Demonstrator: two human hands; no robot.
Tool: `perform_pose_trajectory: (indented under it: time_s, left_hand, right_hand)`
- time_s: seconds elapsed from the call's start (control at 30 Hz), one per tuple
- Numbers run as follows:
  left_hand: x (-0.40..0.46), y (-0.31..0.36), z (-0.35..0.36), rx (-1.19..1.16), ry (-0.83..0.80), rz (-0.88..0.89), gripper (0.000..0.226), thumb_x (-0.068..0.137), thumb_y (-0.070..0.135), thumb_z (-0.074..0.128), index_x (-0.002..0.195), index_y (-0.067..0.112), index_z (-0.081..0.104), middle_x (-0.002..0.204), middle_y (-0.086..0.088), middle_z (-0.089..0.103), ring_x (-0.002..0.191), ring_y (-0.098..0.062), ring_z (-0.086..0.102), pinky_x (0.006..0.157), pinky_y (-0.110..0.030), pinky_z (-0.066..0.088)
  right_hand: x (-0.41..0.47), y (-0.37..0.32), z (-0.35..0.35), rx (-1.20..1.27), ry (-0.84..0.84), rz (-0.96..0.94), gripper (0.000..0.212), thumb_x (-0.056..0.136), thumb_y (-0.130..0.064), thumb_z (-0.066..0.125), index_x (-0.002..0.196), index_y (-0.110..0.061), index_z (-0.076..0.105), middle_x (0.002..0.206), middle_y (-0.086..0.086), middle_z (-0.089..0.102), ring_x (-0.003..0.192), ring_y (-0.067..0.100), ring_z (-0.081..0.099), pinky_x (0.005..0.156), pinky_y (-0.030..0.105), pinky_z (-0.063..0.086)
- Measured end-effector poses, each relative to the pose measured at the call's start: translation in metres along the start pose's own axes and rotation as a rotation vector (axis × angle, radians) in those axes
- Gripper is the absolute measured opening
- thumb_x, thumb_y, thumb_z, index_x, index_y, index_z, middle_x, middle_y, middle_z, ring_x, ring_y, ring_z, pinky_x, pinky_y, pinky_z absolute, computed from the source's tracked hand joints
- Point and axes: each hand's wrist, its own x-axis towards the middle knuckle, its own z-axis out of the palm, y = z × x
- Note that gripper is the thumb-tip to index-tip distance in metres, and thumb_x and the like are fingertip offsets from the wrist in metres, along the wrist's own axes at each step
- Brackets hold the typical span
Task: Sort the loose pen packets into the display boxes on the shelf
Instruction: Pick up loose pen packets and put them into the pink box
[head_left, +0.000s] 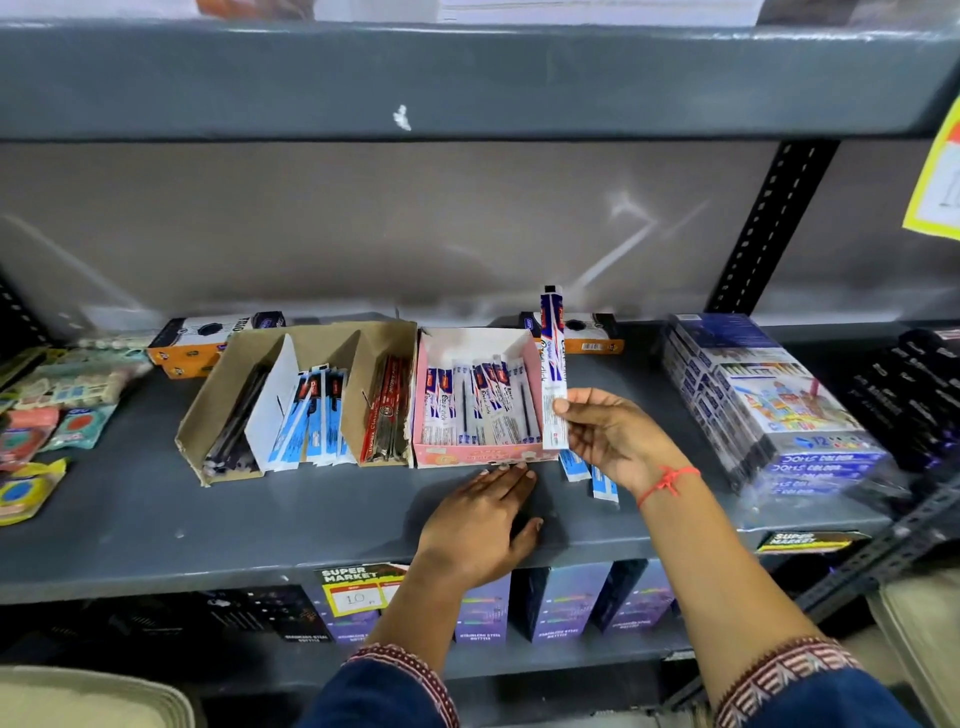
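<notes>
Near the shelf's front edge, the right hand (608, 431) pinches a pen packet (553, 369) upright beside the pink box (483, 454); left hand (480, 519) lies flat, fingers together, holding nothing. Next, I judge: lower it among matching packets.

Right hand (605, 436) covers loose blue packets (602, 480) partly

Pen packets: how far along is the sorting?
Done: white-and-blue pen packets fill the pink display box, and the brown cardboard box holds others. In hand: the right hand holds one upright white-and-blue packet beside the pink box; the left hand rests flat on the grey shelf. Left: two loose blue-and-white packets.
</notes>
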Motion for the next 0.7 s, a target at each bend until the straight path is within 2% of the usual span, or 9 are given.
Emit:
perform_pose_trajectory:
  time_s: [0.07,0.2,0.3,0.4,0.5,0.6,0.7]
  left_hand:
    - [0.0,0.001,-0.001,-0.001,-0.01,-0.007,0.056,0.094,0.045,0.035,0.141,0.015,0.028,0.149,-0.005,0.033,0.136,-0.018,0.026,0.11,-0.028,0.016]
    - [0.0,0.001,-0.004,-0.06,-0.026,-0.007,0.055,0.094,0.041,0.039,0.141,0.014,0.03,0.149,-0.008,0.034,0.136,-0.021,0.027,0.11,-0.03,0.02]
    - [-0.001,0.002,-0.005,-0.093,0.002,0.005,0.053,0.093,0.038,0.043,0.138,0.011,0.036,0.145,-0.012,0.04,0.133,-0.025,0.035,0.107,-0.035,0.028]
    - [-0.001,0.001,-0.004,-0.07,-0.028,0.003,0.055,0.094,0.04,0.038,0.141,0.013,0.028,0.15,-0.008,0.031,0.136,-0.021,0.027,0.11,-0.032,0.021]
    - [0.001,0.001,-0.005,-0.098,-0.031,-0.002,0.055,0.094,0.037,0.04,0.141,0.012,0.028,0.15,-0.01,0.03,0.136,-0.023,0.027,0.11,-0.033,0.02]
    - [0.0,0.003,-0.007,-0.114,-0.025,0.0,0.054,0.093,0.035,0.044,0.14,0.01,0.03,0.149,-0.012,0.032,0.135,-0.026,0.029,0.11,-0.035,0.022]
    - [0.001,0.002,-0.006,-0.11,-0.043,-0.006,0.055,0.094,0.035,0.041,0.141,0.011,0.027,0.15,-0.012,0.03,0.137,-0.025,0.026,0.11,-0.034,0.02]
  right_hand:
    - [0.003,-0.001,0.005,-0.028,-0.012,-0.005,0.022,0.083,0.007,0.058,0.073,-0.012,0.063,0.05,-0.003,0.069,0.045,0.005,0.059,0.05,0.016,0.05]
    - [0.013,-0.01,0.023,-0.12,0.002,-0.017,0.029,0.082,0.01,0.059,0.069,-0.015,0.06,0.045,-0.005,0.067,0.042,0.004,0.055,0.043,0.013,0.045]
    - [0.026,-0.011,0.041,-0.265,0.041,-0.008,0.028,0.08,0.011,0.061,0.07,-0.014,0.054,0.055,0.003,0.061,0.047,0.01,0.047,0.04,0.015,0.041]
    - [0.043,-0.007,0.055,-0.467,0.112,-0.023,0.033,0.08,0.015,0.058,0.064,-0.012,0.047,0.057,0.007,0.05,0.042,0.014,0.043,0.036,0.019,0.037]
    - [0.059,0.0,0.063,-0.81,0.157,-0.036,0.033,0.081,0.008,0.059,0.059,-0.012,0.044,0.059,0.009,0.05,0.056,0.021,0.048,0.058,0.029,0.045]
    - [0.068,0.008,0.064,-1.0,0.218,-0.061,0.018,0.085,0.002,0.051,0.07,-0.008,0.05,0.08,0.016,0.055,0.078,0.023,0.051,0.082,0.038,0.052]
    - [0.068,0.011,0.065,-1.142,0.232,-0.072,0.018,0.087,0.0,0.047,0.071,-0.007,0.054,0.085,0.017,0.06,0.08,0.024,0.058,0.088,0.038,0.055]
